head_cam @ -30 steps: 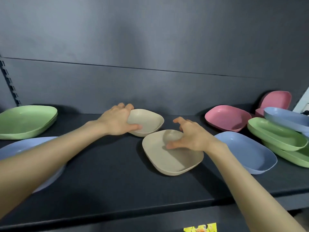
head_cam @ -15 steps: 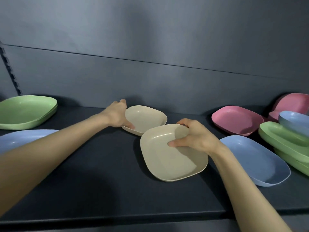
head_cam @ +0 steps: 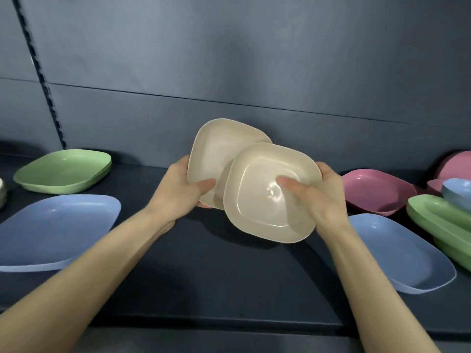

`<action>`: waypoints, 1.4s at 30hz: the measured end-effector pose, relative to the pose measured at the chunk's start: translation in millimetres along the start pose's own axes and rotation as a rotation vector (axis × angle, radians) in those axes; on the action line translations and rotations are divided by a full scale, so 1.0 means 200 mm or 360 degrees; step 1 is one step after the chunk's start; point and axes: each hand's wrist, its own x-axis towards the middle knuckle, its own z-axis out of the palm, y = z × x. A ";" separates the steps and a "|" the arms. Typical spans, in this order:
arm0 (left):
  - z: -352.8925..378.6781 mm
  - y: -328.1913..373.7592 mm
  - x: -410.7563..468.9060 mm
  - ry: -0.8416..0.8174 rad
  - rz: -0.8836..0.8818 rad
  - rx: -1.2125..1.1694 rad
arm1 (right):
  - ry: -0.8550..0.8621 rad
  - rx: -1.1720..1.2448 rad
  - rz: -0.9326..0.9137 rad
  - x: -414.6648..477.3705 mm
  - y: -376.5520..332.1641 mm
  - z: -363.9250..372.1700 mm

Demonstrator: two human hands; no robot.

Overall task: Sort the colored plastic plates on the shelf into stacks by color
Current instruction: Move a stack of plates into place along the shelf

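Two beige plates are lifted off the dark shelf (head_cam: pixel 204 263) and tilted toward me. My left hand (head_cam: pixel 182 189) grips the rear beige plate (head_cam: pixel 219 149) at its lower left rim, thumb inside. My right hand (head_cam: pixel 318 194) grips the front beige plate (head_cam: pixel 260 207) at its right rim, thumb lying across its well. The front plate overlaps the rear one's lower right part. On the left lie a green plate stack (head_cam: pixel 63 169) and a blue plate (head_cam: pixel 53 230). To the right lie a pink plate (head_cam: pixel 374 192) and a blue plate (head_cam: pixel 397 253).
At the far right edge, green plates (head_cam: pixel 438 217) lie stacked with a blue plate (head_cam: pixel 458 192) on top and more pink plates (head_cam: pixel 453 166) behind. A metallic object (head_cam: pixel 2 192) shows at the left edge. The shelf's back wall (head_cam: pixel 254 72) rises close behind.
Both beige plates have been picked up from the shelf, raised and tilted toward me. They have come together so the right one overlaps the left one.
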 end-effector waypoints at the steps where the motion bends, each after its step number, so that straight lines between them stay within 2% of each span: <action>1: 0.02 0.00 -0.03 -0.0021 0.0016 -0.0040 | 0.0029 0.0027 -0.0011 0.00 0.00 0.00; 13: 0.09 -0.04 -0.14 -0.0204 0.0073 -0.0091 | -0.0026 0.0074 -0.0190 -0.05 0.02 0.10; 17: 0.06 -0.04 -0.14 -0.0157 0.0056 -0.0063 | -0.0080 0.0160 -0.0182 -0.08 0.00 0.14; 21: -0.05 0.00 -0.17 -0.0015 0.0169 0.0073 | -0.0237 0.0249 -0.0189 -0.13 -0.10 0.21; 25: -0.25 0.04 -0.23 0.0179 0.0299 0.0307 | -0.0482 0.0313 -0.0226 -0.21 -0.23 0.31; 31: -0.68 0.06 -0.35 0.0374 0.0353 0.0474 | -0.0766 0.0206 -0.0281 -0.43 -0.36 0.63; 36: -1.13 0.06 -0.47 0.0462 0.0414 0.0541 | -0.0752 0.0156 -0.0301 -0.66 -0.47 1.03; 42: -1.68 0.01 -0.54 0.0472 0.0398 0.0871 | -0.0622 0.0182 -0.0274 -0.90 -0.59 1.49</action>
